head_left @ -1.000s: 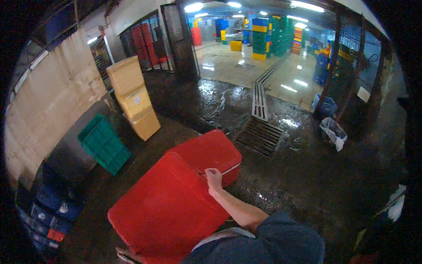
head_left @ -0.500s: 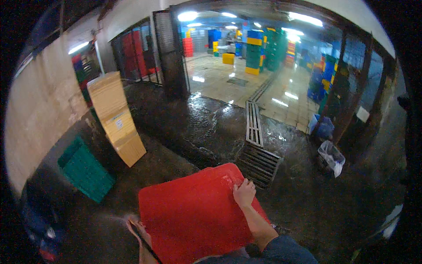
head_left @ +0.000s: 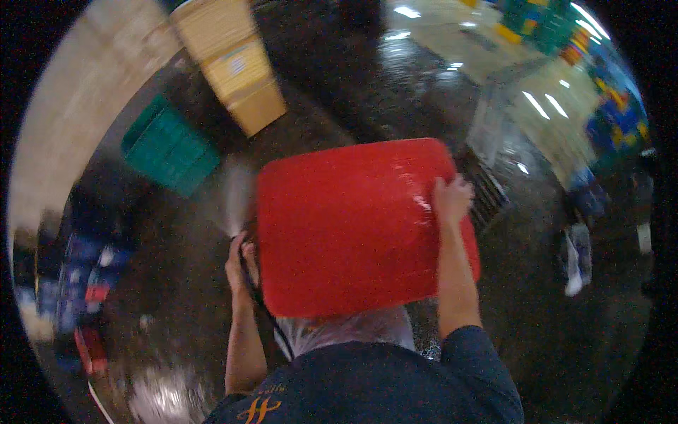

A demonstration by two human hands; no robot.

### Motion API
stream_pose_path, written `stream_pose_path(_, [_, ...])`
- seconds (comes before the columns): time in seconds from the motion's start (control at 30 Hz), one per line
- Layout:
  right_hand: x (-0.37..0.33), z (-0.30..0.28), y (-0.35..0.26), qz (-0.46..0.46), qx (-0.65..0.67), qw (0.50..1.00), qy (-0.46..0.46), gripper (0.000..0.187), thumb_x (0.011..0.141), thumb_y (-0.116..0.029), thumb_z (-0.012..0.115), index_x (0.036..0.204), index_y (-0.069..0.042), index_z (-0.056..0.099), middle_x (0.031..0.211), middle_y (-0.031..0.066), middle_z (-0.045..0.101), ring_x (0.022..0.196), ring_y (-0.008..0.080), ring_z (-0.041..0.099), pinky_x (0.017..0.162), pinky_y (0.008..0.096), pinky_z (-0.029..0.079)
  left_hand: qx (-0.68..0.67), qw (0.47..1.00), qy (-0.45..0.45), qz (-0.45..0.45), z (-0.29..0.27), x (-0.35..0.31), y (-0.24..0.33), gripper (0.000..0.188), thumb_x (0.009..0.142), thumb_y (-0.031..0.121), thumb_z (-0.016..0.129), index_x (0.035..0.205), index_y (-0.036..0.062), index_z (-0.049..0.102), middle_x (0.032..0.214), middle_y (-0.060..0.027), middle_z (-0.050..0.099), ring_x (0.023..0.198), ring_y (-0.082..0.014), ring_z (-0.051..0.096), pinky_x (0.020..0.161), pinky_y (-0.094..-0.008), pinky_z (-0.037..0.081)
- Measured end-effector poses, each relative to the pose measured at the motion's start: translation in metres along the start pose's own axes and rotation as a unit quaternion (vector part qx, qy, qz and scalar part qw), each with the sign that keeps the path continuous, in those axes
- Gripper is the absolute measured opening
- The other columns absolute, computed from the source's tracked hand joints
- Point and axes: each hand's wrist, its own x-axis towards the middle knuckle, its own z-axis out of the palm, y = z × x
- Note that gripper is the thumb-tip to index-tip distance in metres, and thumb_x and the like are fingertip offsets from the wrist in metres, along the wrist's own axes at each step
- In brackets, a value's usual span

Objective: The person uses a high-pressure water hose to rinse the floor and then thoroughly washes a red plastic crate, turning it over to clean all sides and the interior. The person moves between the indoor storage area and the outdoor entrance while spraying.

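Red and round-cornered, the container [head_left: 353, 230] is centred before us. Our right hand [head_left: 453, 201], partly curled, holds its edge between two and three o'clock; our left hand [head_left: 240, 265] closes round the hose [head_left: 260, 304] near nine. Its spray [head_left: 237, 194] points toward twelve; angling it toward three should wet the container better.

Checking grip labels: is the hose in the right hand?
No: the left hand holds the hose, while the right hand is on the red box's edge.

Container [head_left: 346, 230] between the hands [head_left: 453, 201], hose [head_left: 256, 295] at left — crate [head_left: 173, 152] and stacked cartons [head_left: 233, 67] beyond, floor grate [head_left: 489, 194] right
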Motion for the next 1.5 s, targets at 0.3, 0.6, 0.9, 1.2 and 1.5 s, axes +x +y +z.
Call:
stream_pose_path(0.3, [-0.042, -0.018, -0.021, 0.003, -0.147, 0.989, -0.006, 0.058, 0.091, -0.046, 0.059, 0.131, -0.005, 0.053, 0.140, 0.0299, 0.042, 0.138, 0.0423, 0.034, 0.101, 0.0575, 0.041, 0.189, 0.951, 0.193, 0.149, -0.169, -0.102, 0.031, 0.045, 0.099, 0.045, 0.049, 0.090, 0.0032, 0.065, 0.076, -0.0097, 0.055, 0.066, -0.0227, 0.053, 0.062, -0.0355, 0.043])
stream_pose_path(0.6, [-0.219, -0.092, -0.099, -0.555, 0.116, 0.778, -0.272, 0.076, 0.083, -0.050, 0.066, 0.140, -0.005, 0.045, 0.153, 0.0245, 0.027, 0.143, 0.0427, 0.022, 0.115, 0.0611, 0.016, -0.123, 0.952, 0.242, 0.143, -0.217, -0.223, 0.036, 0.045, 0.097, 0.047, 0.048, 0.092, 0.0037, 0.060, 0.091, -0.0155, 0.063, 0.082, -0.0191, 0.058, 0.068, -0.0412, 0.055])
stream_pose_path(0.9, [-0.262, -0.121, -0.161, -0.584, 0.166, 0.735, -0.301, 0.104, 0.069, -0.050, 0.079, 0.149, -0.006, 0.029, 0.157, 0.0250, 0.016, 0.146, 0.0403, 0.020, 0.113, 0.0635, 0.019, -0.295, 0.902, 0.317, -0.004, -0.241, -0.304, 0.036, 0.041, 0.099, 0.039, 0.049, 0.086, 0.0010, 0.055, 0.074, -0.0130, 0.055, 0.097, -0.0294, 0.059, 0.052, -0.0350, 0.060])
stream_pose_path(1.2, [-0.266, -0.062, -0.203, -0.607, 0.203, 0.723, -0.262, 0.070, 0.089, -0.045, 0.060, 0.143, -0.004, 0.041, 0.156, 0.0183, 0.025, 0.145, 0.0362, 0.023, 0.115, 0.0593, 0.018, -0.317, 0.870, 0.374, 0.055, -0.273, -0.285, 0.068, 0.045, 0.100, 0.045, 0.047, 0.076, 0.0070, 0.048, 0.076, -0.0048, 0.043, 0.094, -0.0259, 0.058, 0.065, -0.0368, 0.056])
stream_pose_path(1.5, [-0.147, -0.042, -0.046, -0.511, 0.097, 0.838, -0.163, 0.048, 0.096, -0.032, 0.053, 0.139, -0.012, 0.048, 0.148, 0.0076, 0.041, 0.141, 0.0267, 0.031, 0.113, 0.0529, 0.025, -0.304, 0.939, 0.146, 0.065, -0.174, -0.233, 0.088, 0.038, 0.099, 0.033, 0.050, 0.071, 0.0069, 0.046, 0.065, -0.0048, 0.042, 0.084, -0.0296, 0.060, 0.055, -0.0363, 0.058])
